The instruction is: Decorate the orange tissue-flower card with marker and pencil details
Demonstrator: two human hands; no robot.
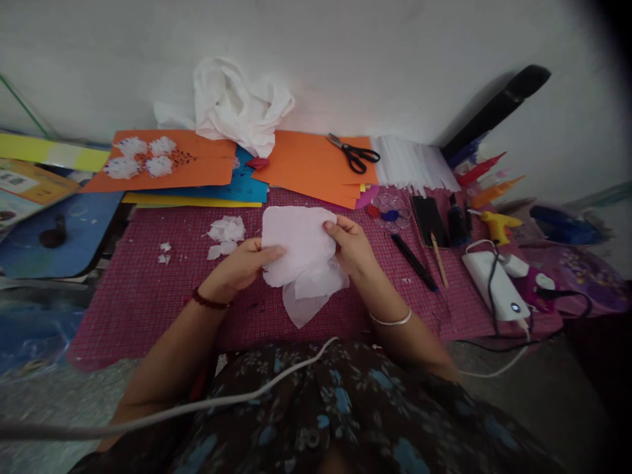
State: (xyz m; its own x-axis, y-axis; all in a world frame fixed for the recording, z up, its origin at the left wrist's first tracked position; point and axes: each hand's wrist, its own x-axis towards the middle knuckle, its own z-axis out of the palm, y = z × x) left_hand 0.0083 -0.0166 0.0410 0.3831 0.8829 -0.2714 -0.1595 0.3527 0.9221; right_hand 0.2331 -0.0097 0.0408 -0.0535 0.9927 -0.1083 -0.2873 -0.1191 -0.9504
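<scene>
A white square of tissue paper with rounded corners is held up in front of me. My left hand pinches its left edge, thumb on top. On the opposite side my right hand grips the right edge near the upper corner. Below it, more thin white tissue lies loosely over the cloth, partly covered by the square. Beside my left hand rests a small heap of torn white tissue pieces.
Behind are orange sheets, black scissors, crumpled white tissue and an orange card with white tissue flowers. On the right lie a black marker, a phone, a yellow glue gun and a white power bank.
</scene>
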